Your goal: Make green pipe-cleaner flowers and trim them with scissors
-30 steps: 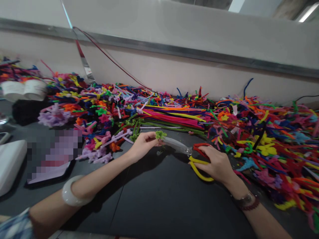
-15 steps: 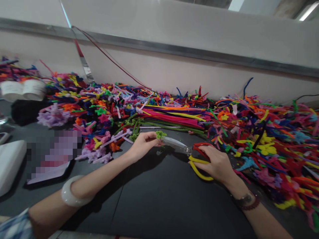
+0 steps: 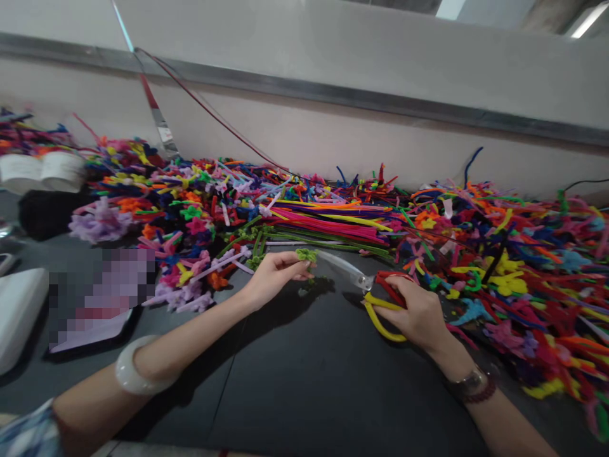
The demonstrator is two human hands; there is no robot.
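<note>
Near the middle of the dark table (image 3: 304, 374), my left hand (image 3: 276, 276) pinches a green pipe-cleaner flower (image 3: 306, 254) between thumb and fingers. My right hand (image 3: 419, 311) grips scissors (image 3: 365, 282) with one red and one yellow handle loop. Their blades point left, the tip close beside the flower; I cannot tell if it touches. Dark green scraps (image 3: 321, 280) lie on the table below the flower. Just behind my left hand are more green pipe-cleaner pieces (image 3: 257, 251).
A bundle of straight pipe cleaners (image 3: 328, 222) lies at the back centre. Heaps of colourful pipe-cleaner shapes (image 3: 514, 273) line the wall and right side. At left are a phone (image 3: 102, 301) with a blurred screen, a white box (image 3: 21, 317) and white cups (image 3: 61, 171).
The scissors have drawn slightly right, away from the flower, and the yellow handle has swung a little. My left hand stays nearly in place, still holding the flower.
</note>
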